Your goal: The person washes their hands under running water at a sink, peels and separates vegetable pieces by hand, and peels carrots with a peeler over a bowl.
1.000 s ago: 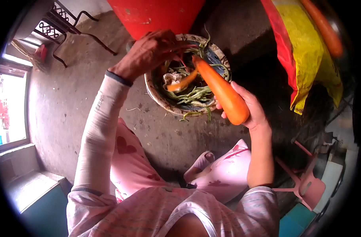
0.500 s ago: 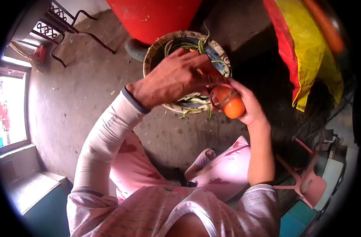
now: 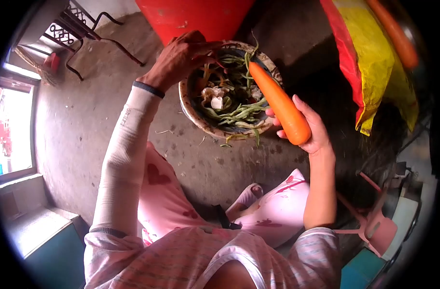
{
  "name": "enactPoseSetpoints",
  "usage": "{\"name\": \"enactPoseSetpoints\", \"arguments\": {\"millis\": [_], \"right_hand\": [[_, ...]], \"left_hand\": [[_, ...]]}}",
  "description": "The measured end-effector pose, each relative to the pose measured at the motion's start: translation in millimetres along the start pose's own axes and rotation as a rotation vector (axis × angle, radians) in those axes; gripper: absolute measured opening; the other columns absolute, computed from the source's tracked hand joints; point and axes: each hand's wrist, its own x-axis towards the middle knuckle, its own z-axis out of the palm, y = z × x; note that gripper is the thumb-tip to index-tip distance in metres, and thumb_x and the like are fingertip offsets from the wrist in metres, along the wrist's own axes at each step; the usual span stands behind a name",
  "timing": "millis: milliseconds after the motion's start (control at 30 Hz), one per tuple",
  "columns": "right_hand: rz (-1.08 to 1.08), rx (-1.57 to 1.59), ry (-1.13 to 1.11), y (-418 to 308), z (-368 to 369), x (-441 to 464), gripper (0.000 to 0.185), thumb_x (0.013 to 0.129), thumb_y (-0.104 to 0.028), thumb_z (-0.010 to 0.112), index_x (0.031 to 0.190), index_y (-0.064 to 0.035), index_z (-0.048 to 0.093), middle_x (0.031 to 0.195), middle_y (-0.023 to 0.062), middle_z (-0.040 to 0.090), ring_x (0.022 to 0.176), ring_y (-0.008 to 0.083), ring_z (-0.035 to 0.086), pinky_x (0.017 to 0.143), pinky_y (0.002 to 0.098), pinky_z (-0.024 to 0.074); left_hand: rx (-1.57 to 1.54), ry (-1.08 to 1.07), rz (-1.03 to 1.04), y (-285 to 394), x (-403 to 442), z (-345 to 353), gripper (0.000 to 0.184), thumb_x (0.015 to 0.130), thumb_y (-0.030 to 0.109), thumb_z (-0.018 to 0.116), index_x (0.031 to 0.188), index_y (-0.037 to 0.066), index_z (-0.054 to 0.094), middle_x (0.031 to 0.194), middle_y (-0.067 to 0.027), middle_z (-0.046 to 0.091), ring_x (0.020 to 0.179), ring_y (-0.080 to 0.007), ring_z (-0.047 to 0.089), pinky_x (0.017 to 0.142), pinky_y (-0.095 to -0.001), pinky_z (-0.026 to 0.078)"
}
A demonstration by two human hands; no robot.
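My right hand (image 3: 312, 130) is wrapped round the thick end of an orange carrot (image 3: 280, 103), whose narrow tip points up and left over a round basin (image 3: 185, 98). Above the basin's upper left rim, my left hand (image 3: 184, 55) has its fingers curled round a thin red peeler (image 3: 219, 62), mostly hidden by the fingers. The peeler and the carrot are apart. Green bean-like scraps (image 3: 239, 115) and crumpled white pieces (image 3: 216, 98) lie in the basin.
Behind the basin stands a large red bucket (image 3: 196, 19). A red and yellow bag (image 3: 369, 62) is at the upper right, with another orange object (image 3: 396, 36) by it. A pink chair (image 3: 378, 231) sits lower right, and a metal-legged stand (image 3: 78, 31) upper left.
From across the carrot half a second ago, my left hand has moved up and left with the peeler. The carrot's tip shows again, and the orange strip seen hanging from it earlier is gone.
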Motion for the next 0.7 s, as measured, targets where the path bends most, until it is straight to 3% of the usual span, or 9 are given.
{"name": "enactPoseSetpoints", "arguments": {"millis": [100,233,300,400,433,500,700], "right_hand": [[-0.058,0.035,0.211,5.2,6.4,3.7,0.044,0.094,-0.033,0.052,0.121,0.0020,0.052,0.105,0.0164,0.063,0.083,0.0211,0.065,0.069,0.0387,0.0592],[-0.022,0.147,0.076,11.1,-2.4,11.4,0.039,0.093,-0.031,0.054,0.119,-0.0018,0.055,0.106,0.0122,0.064,0.090,0.0236,0.064,0.076,0.0468,0.0561],[-0.031,0.081,0.077,13.8,-7.1,11.7,0.038,0.093,-0.031,0.054,0.118,-0.0020,0.055,0.106,0.0124,0.064,0.091,0.0235,0.064,0.076,0.0457,0.0561],[-0.006,-0.010,0.115,11.1,-1.3,7.5,0.041,0.094,-0.032,0.054,0.117,0.0007,0.055,0.104,0.0133,0.064,0.086,0.0221,0.066,0.066,0.0375,0.0579],[-0.016,-0.047,0.099,7.2,-1.2,4.1,0.041,0.094,-0.033,0.053,0.117,0.0014,0.055,0.104,0.0136,0.064,0.084,0.0219,0.066,0.063,0.0356,0.0579],[-0.058,-0.059,0.111,4.9,4.1,-0.9,0.044,0.094,-0.034,0.053,0.117,0.0034,0.054,0.101,0.0148,0.064,0.080,0.0207,0.067,0.056,0.0312,0.0574],[-0.026,-0.055,0.132,3.1,2.3,-5.5,0.045,0.094,-0.034,0.052,0.120,0.0025,0.053,0.104,0.0174,0.063,0.083,0.0202,0.066,0.064,0.0343,0.0585]], "left_hand": [[-0.211,0.026,0.168,45.7,12.7,-3.4,0.041,0.076,0.023,0.071,0.116,0.019,0.066,0.088,-0.0066,0.057,0.085,-0.0236,0.057,0.073,-0.0364,0.049],[-0.113,-0.076,0.329,99.5,3.6,10.7,0.039,0.075,0.028,0.069,0.114,0.026,0.067,0.098,0.0007,0.057,0.094,-0.0175,0.057,0.078,-0.0359,0.046],[-0.109,-0.076,0.335,113.4,2.7,9.3,0.042,0.072,0.028,0.071,0.114,0.028,0.067,0.101,0.0028,0.059,0.101,-0.0168,0.055,0.085,-0.0357,0.044],[-0.105,-0.017,0.418,93.9,10.1,4.3,0.041,0.071,0.023,0.074,0.112,0.024,0.069,0.097,-0.0012,0.056,0.093,-0.0202,0.057,0.081,-0.0359,0.047],[-0.240,-0.004,0.430,75.9,15.7,7.4,0.039,0.073,0.019,0.073,0.112,0.024,0.069,0.097,-0.0023,0.056,0.089,-0.0208,0.058,0.075,-0.0359,0.049],[-0.142,-0.044,0.287,44.4,11.9,-0.6,0.039,0.076,0.019,0.071,0.115,0.020,0.067,0.095,-0.0053,0.055,0.086,-0.0234,0.058,0.072,-0.0366,0.050],[0.104,-0.049,0.022,-4.1,-4.4,7.3,0.038,0.080,0.026,0.065,0.118,0.024,0.066,0.090,-0.0068,0.055,0.085,-0.0250,0.057,0.076,-0.0376,0.048]]}}
